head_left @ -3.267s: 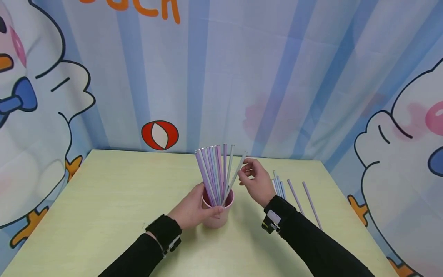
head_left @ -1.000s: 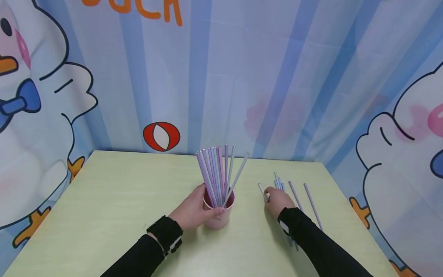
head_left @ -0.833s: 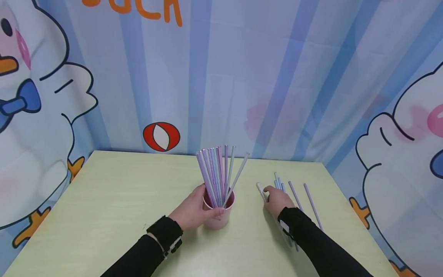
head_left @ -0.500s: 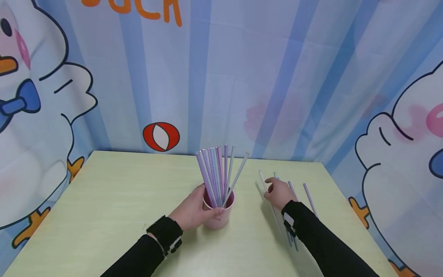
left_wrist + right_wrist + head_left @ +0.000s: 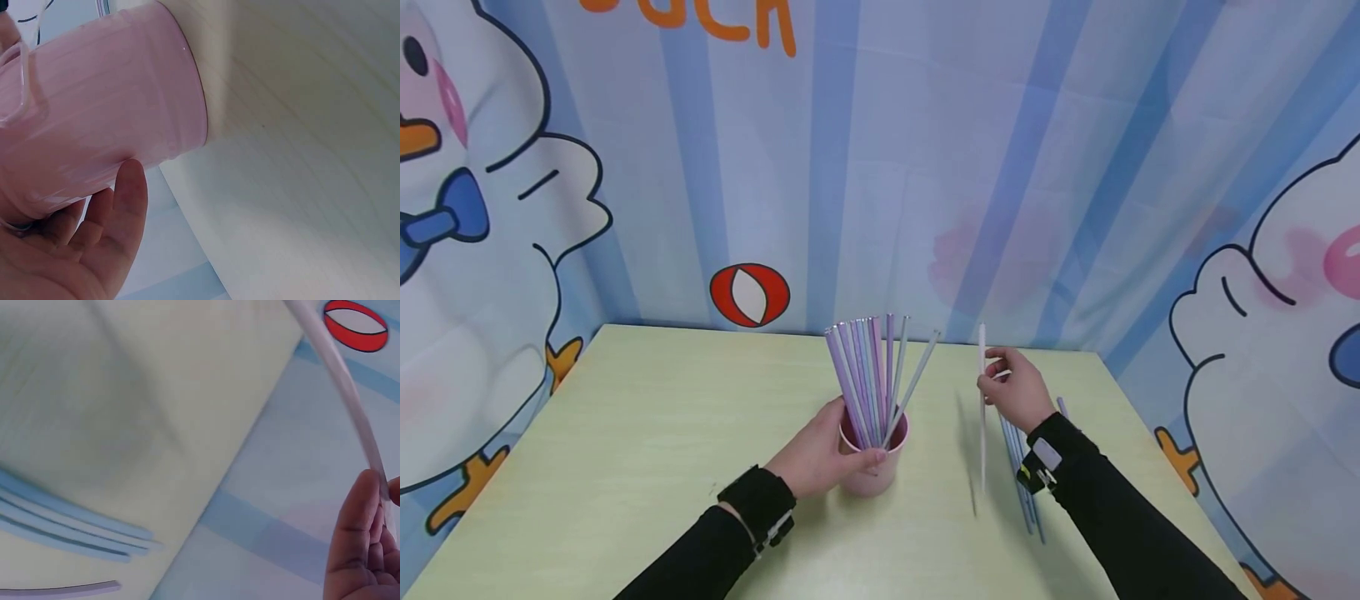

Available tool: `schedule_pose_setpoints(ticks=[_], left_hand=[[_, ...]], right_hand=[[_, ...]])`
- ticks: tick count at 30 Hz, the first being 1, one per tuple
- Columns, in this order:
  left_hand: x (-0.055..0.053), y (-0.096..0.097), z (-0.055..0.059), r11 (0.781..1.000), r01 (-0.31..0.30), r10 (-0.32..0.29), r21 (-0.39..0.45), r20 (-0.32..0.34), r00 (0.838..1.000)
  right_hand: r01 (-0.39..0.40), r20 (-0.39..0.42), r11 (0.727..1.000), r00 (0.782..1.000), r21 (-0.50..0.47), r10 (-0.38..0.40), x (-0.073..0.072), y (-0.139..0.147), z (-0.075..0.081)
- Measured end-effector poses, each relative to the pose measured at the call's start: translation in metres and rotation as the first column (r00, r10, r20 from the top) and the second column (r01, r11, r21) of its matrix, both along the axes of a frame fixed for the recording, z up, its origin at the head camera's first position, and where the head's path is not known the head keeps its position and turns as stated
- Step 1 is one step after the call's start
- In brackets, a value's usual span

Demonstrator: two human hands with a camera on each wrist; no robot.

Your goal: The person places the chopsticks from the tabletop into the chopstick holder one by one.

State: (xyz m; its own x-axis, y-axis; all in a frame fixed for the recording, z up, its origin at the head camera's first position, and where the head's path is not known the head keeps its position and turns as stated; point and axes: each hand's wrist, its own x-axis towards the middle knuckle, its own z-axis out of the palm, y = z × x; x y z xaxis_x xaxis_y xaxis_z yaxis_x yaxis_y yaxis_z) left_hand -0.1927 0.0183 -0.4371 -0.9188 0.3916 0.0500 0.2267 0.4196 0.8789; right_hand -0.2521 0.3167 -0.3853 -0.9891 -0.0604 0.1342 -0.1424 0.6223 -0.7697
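The cup (image 5: 876,480) is gripped by the left hand (image 5: 822,452) and is best held level. Right of the cup, a white straw (image 5: 982,442) is pinched by the right hand (image 5: 1019,392); its lower end should be raised above the cup. Blue straws (image 5: 75,511) are seen farther right.

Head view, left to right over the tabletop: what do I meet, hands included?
Left hand → pink cup → pale straw → right hand → purple straw, mostly hidden by the arm.
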Motion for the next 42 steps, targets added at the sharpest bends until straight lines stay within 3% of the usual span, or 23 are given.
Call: schedule_pose_setpoints(ticks=[10, 22, 30, 36, 42], left_hand=[[0.000, -0.001, 0.002, 1.000, -0.003, 0.003, 0.003, 0.012, 1.000], [0.001, 0.000, 0.002, 1.000, -0.002, 0.002, -0.002, -0.014, 1.000], [0.002, 0.000, 0.002, 1.000, -0.001, 0.001, -0.004, -0.019, 1.000], [0.001, 0.001, 0.001, 1.000, -0.005, 0.005, -0.012, -0.006, 1.000], [0.001, 0.001, 0.002, 1.000, -0.013, 0.013, -0.013, 0.000, 1.000]], right_hand=[[-0.011, -0.071, 0.975, 0.997, -0.222, -0.005, 0.004, -0.020, 0.044], [-0.066, -0.190, 0.910, 0.982, -0.410, -0.014, 0.008, -0.046, 0.065], [-0.075, -0.225, 0.879, 0.974, -0.471, -0.037, 0.008, -0.058, 0.059], [-0.095, -0.253, 0.884, 0.967, -0.457, -0.027, 0.009, -0.065, 0.047], [-0.104, -0.232, 0.899, 0.973, -0.425, 0.003, 0.014, -0.069, 0.035]])
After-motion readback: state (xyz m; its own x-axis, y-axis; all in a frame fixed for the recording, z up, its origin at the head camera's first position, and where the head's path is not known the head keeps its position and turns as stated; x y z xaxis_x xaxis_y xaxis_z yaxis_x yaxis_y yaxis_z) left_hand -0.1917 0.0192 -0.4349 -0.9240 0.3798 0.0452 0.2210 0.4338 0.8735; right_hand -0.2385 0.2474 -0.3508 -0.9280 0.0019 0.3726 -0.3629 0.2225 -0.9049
